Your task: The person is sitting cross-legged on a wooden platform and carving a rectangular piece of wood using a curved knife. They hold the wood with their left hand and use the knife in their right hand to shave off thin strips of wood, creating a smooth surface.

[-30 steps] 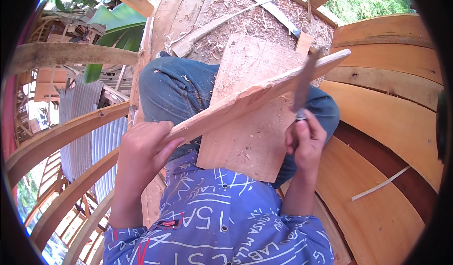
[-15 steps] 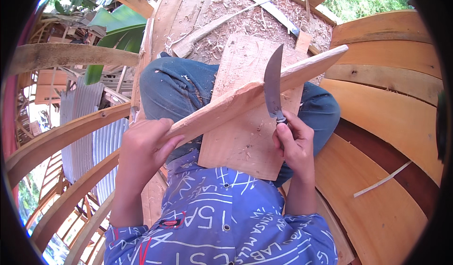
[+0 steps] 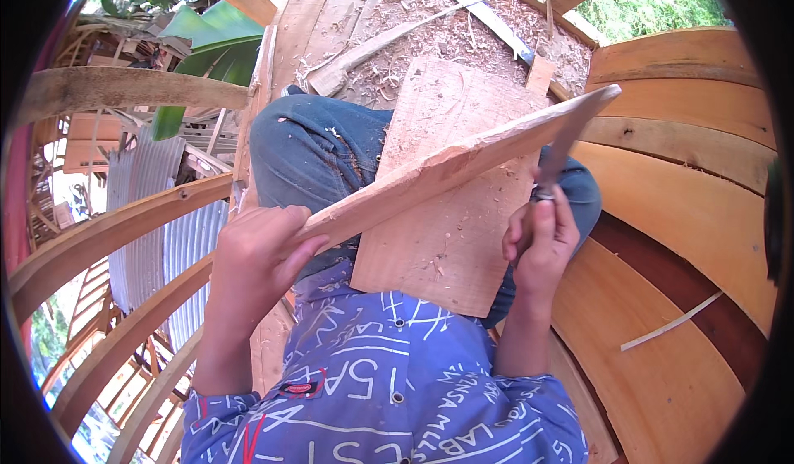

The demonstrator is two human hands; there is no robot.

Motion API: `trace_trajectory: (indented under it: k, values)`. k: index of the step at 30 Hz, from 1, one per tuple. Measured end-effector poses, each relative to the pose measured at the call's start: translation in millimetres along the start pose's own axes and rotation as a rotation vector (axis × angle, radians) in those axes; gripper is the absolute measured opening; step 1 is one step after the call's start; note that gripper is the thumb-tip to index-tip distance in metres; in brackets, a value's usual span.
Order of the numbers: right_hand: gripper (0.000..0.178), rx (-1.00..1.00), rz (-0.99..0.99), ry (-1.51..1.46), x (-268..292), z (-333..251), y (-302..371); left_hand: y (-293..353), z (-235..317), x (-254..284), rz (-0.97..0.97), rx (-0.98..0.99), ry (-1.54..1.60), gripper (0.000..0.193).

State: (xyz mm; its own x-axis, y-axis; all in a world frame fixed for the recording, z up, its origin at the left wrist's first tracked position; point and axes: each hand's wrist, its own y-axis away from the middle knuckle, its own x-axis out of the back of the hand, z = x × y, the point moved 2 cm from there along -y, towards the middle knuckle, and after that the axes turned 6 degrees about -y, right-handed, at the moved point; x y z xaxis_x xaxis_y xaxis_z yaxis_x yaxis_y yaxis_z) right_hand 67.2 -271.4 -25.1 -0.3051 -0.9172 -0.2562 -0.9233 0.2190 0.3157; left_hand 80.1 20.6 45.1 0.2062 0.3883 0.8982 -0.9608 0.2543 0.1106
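Observation:
My left hand [image 3: 269, 245] grips the near end of a long, pale wooden piece [image 3: 430, 170], with its thumb on the near face. The piece slants up to the right, its far end roughly pointed. A flat board [image 3: 430, 257] lies across my lap beneath it. In my right hand [image 3: 542, 232] is a knife [image 3: 564, 145], held by its handle, which the fingers mostly hide. Its blade points up and overlaps the far end of the wooden piece in view; whether it touches the wood I cannot tell. Motion blurs the blade slightly.
Wood shavings [image 3: 455, 38] cover the planks beyond my legs. Lying among them are a rough tapered stick [image 3: 389, 38] and a long blade-like tool [image 3: 488, 19]. Curved orange-brown planks [image 3: 686, 174] form a wall at right, with a thin strip [image 3: 672, 322] on them. Wooden rails [image 3: 124, 224] run along the left.
My right hand has moved right with the knife, from the middle of the wooden piece toward its far end. The left hand keeps its grip, and the wooden piece has barely shifted.

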Motion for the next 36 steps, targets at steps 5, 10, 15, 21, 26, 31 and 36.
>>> trace_trajectory:
  k: [5,10,15,21,26,31,36]
  values:
    - [0.035,-0.01,-0.275,0.196,-0.8,-6.2,-2.1,2.6,-2.3,0.3,0.001,-0.001,-0.006,0.028]
    - [0.033,0.088,-0.406,0.227,-10.4,8.8,5.5,-0.9,-1.8,0.4,0.013,-0.019,-0.007,0.028]
    - [0.033,-0.14,-0.212,0.055,-14.7,10.1,10.9,2.7,-3.0,0.4,-0.003,0.007,-0.009,0.028]
    - [0.028,-0.069,-0.575,0.529,-18.9,-0.9,12.1,3.0,-3.9,-0.2,0.014,-0.005,-0.031,0.027]
    - [0.031,-0.224,-0.239,0.084,-14.9,2.9,15.6,5.3,-3.4,-2.0,0.028,-0.009,-0.001,0.027]
    - [0.029,-0.079,-0.196,0.318,-8.9,5.7,13.9,2.7,-2.4,-0.9,0.038,-0.034,-0.014,0.027]
    - [0.026,-0.031,-0.237,0.367,6.0,-8.2,7.6,5.4,-4.0,-2.2,0.051,-0.032,-0.024,0.027]
